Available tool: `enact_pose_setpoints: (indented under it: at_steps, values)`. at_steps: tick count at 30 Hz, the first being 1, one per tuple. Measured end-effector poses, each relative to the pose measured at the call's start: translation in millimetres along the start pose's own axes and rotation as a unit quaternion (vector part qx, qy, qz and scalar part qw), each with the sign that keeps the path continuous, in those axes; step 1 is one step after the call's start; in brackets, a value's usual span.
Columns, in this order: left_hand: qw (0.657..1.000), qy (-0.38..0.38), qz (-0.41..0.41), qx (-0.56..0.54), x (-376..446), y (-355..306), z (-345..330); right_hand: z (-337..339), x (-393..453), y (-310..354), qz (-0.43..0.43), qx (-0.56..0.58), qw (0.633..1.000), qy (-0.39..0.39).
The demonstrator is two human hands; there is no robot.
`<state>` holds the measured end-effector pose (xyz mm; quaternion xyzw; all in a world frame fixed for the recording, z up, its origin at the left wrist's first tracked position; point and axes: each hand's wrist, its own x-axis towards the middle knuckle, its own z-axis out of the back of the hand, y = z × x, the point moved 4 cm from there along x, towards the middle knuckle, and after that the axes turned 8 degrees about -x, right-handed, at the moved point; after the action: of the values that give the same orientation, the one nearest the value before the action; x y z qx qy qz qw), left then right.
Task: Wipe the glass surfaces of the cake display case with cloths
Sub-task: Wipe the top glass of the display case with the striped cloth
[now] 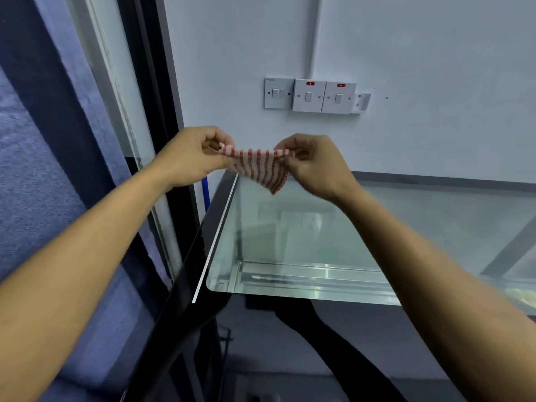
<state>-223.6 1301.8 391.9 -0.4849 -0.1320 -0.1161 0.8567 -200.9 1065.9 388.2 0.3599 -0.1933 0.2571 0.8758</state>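
A small red-and-white striped cloth point(259, 168) hangs stretched between both my hands, above the far left corner of the display case's glass top point(304, 236). My left hand point(194, 155) pinches its left corner. My right hand point(311, 162) pinches its right corner. The cloth's lower point dangles free just above the glass without touching it. The glass top has a rounded near-left corner, and a black frame point(200, 274) runs along its left edge.
A white wall stands behind the case with three switch plates point(309, 95), two showing red lights. A glass door or window with a dark frame point(150, 111) rises on the left. A metal rail point(304, 275) shows through the glass inside the case.
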Motion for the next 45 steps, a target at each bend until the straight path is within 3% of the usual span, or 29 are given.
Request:
enact_pose_setpoints:
  at_steps: [2, 4, 5, 7, 10, 12, 15, 18, 22, 27, 31, 36, 41, 43, 45]
  values:
    - [0.991, 0.121, 0.035, 0.048, -15.6, 15.0, -6.2, -15.5, -25.7, -3.9, 0.050, -0.040, 0.997, 0.038]
    - [0.961, 0.249, 0.102, 0.068, -38.3, 33.5, -22.8, -36.3, -60.8, -9.4, 0.069, -0.080, 0.979, 0.172]
    - [0.955, 0.260, 0.126, 0.065, -45.2, 40.8, -30.6, -43.9, -76.3, -13.6, 0.065, -0.095, 0.964, 0.238]
    - [0.970, 0.193, 0.125, 0.077, -50.2, 47.5, -49.0, -48.1, -92.2, -25.9, 0.051, -0.098, 0.956, 0.271]
    - [0.975, 0.113, 0.067, 0.178, -50.2, 52.5, -99.2, -35.9, -81.1, -60.3, -0.013, -0.104, 0.980, 0.169]
    - [0.955, 0.139, 0.101, 0.241, -50.7, 65.6, -141.4, -32.7, -74.0, -91.1, -0.073, -0.130, 0.978, 0.146]
    - [0.927, 0.149, 0.178, 0.295, -37.3, 92.0, -174.7, -45.4, -79.7, -130.6, -0.114, -0.195, 0.953, 0.200]
    - [0.926, 0.149, 0.151, 0.311, -12.4, 110.7, -162.6, -66.4, -83.6, -145.8, -0.104, -0.268, 0.933, 0.218]
    - [0.913, 0.144, 0.182, 0.336, 12.1, 147.5, -116.5, -89.8, -63.0, -138.6, -0.083, -0.286, 0.929, 0.221]
    - [0.917, 0.208, 0.085, 0.329, -20.2, 130.4, -137.7, -90.8, -28.2, -144.5, -0.054, -0.261, 0.940, 0.214]
    - [0.922, 0.140, 0.144, 0.332, 31.9, 158.7, -118.9, -82.8, -20.8, -171.6, -0.061, -0.277, 0.936, 0.210]
    - [0.922, 0.142, 0.138, 0.334, 122.7, 198.2, -123.9, -88.5, -29.8, -188.5, -0.102, -0.271, 0.929, 0.231]
    - [0.920, 0.101, 0.191, 0.327, 183.5, 209.0, -130.9, -90.3, -27.9, -191.3, -0.101, -0.289, 0.918, 0.251]
    - [0.921, 0.132, 0.156, 0.331, 197.0, 195.3, -154.9, -90.3, -27.7, -190.7, -0.099, -0.289, 0.915, 0.263]
    - [0.915, 0.209, 0.035, 0.344, 189.9, 172.1, -198.3, -89.9, -28.8, -191.5, -0.096, -0.283, 0.914, 0.273]
